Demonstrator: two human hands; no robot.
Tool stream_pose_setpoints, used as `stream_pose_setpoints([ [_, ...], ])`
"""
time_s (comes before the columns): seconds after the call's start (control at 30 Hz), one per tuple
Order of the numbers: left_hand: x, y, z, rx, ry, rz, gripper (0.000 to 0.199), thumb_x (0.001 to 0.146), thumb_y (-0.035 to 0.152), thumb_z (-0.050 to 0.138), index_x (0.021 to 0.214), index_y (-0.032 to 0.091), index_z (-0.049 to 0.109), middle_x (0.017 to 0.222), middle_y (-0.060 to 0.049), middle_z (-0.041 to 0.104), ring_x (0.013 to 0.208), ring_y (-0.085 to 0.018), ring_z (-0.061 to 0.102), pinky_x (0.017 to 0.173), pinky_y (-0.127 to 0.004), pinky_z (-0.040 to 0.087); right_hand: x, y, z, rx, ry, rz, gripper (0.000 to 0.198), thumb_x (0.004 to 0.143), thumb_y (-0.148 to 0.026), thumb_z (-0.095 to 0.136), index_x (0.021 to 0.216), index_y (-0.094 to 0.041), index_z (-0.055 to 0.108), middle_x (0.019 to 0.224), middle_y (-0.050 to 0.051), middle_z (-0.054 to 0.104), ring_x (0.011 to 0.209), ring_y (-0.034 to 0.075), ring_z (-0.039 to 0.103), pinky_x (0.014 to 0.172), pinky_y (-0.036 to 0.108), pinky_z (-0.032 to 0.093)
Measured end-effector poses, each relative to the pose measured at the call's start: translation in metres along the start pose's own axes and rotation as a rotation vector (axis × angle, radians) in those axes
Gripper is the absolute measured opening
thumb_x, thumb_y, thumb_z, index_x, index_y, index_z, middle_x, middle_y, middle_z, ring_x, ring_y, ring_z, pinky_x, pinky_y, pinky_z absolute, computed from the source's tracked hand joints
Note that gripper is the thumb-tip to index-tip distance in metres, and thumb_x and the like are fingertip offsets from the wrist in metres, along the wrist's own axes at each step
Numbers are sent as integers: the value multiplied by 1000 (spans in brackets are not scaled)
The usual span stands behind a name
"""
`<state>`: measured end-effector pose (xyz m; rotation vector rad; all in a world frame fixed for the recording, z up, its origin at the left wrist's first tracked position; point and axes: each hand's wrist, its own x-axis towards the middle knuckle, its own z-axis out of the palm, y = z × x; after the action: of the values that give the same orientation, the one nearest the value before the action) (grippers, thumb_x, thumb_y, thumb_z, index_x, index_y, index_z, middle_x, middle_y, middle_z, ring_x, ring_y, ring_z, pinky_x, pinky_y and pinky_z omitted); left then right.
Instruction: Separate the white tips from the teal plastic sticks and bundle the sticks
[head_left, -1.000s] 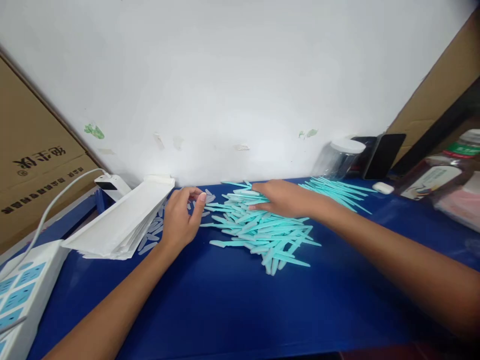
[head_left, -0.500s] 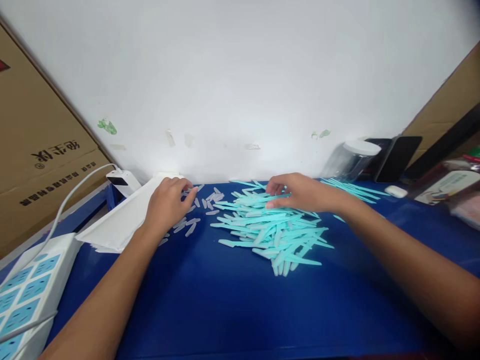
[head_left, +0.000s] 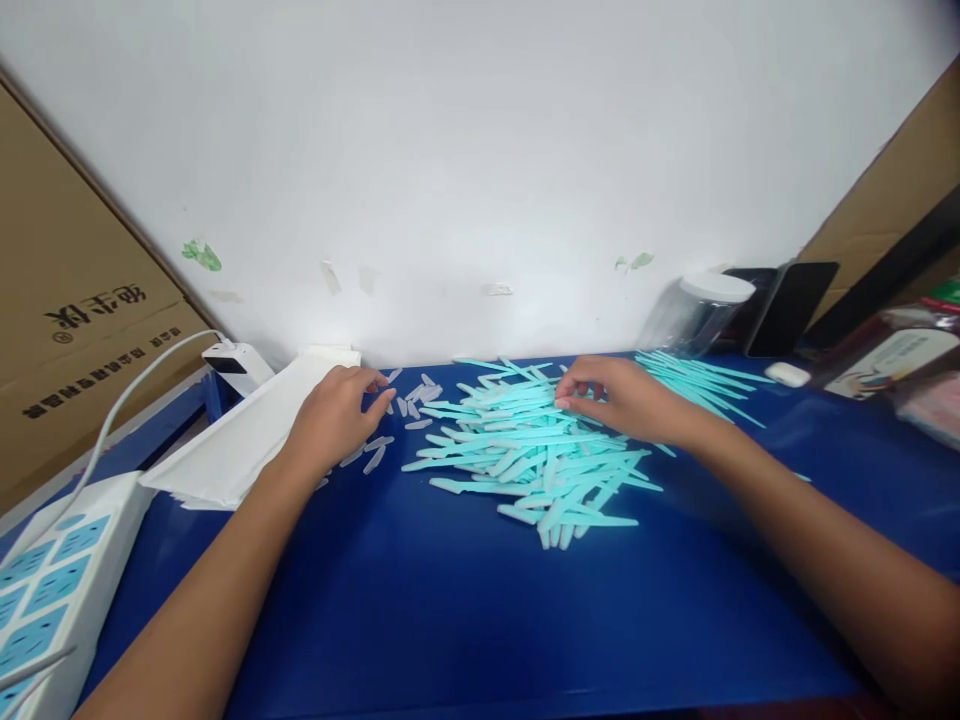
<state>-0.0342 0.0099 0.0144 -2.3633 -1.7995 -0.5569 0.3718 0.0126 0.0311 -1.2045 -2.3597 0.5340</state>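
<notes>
A loose heap of turquoise plastic sticks [head_left: 525,450] lies in the middle of the blue table [head_left: 450,610]. My right hand [head_left: 626,398] rests on the heap's far right side, thumb and fingers pinching at the sticks. My left hand [head_left: 334,418] lies palm down among several small clear plastic caps [head_left: 409,408], its fingers curled over them, right beside a stack of white paper sleeves [head_left: 251,435]. Whether it holds a cap is hidden.
A second, tidier bunch of turquoise sticks [head_left: 701,378] lies at the back right by a clear jar [head_left: 694,315]. A phone [head_left: 787,308] and earbud case [head_left: 787,374] sit further right. A white power strip [head_left: 52,570] occupies the left edge; cardboard boxes [head_left: 67,320] flank both sides.
My right hand has shifted right across the heap and curled from flat into a pinch. My left hand moved left from the heap toward the caps and paper stack.
</notes>
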Motion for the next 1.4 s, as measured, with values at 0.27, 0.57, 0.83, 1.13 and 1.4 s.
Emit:
stream_pose_setpoints([
  [0.27, 0, -6, -8, 16, -106, -7, 27, 97, 47, 63, 100, 24, 75, 93, -9, 75, 91, -30, 67, 73, -37, 44, -8, 18, -15, -100, 97, 92, 31, 102, -47, 64, 96, -20, 77, 93, 8, 78, 82, 23, 67, 74, 34, 48],
  [0.57, -1, -20, -13, -22, -256, -61, 30, 92, 52, 65, 96, 25, 76, 77, -4, 72, 70, -25, 65, 63, -34, 39, -38, 49, -57, -296, -113, 365, 35, 100, -47, 64, 95, -16, 79, 76, 13, 74, 65, 23, 62, 63, 38, 38],
  [0.83, -5, 7, -7, -86, -335, -4, 31, 95, 55, 63, 94, 25, 75, 86, -5, 75, 77, -26, 67, 67, -35, 43, -42, 57, -46, -296, -211, 390, 35, 90, -54, 74, 90, -21, 81, 83, 10, 75, 66, 22, 63, 59, 35, 39],
  [1.13, -5, 2, -8, -59, -339, -15, 33, 94, 57, 63, 94, 26, 75, 83, -4, 75, 75, -26, 68, 66, -35, 43, -35, 50, -18, -294, -210, 414, 29, 94, -47, 66, 89, -21, 75, 78, 7, 74, 64, 22, 62, 57, 34, 38],
  [1.4, -6, 5, -11, -71, -351, -22, 37, 98, 59, 58, 98, 27, 76, 83, -5, 76, 73, -26, 69, 65, -35, 44, -22, 54, 2, -284, -77, 460, 31, 97, -45, 60, 101, -18, 75, 81, 8, 75, 67, 22, 64, 59, 32, 42],
])
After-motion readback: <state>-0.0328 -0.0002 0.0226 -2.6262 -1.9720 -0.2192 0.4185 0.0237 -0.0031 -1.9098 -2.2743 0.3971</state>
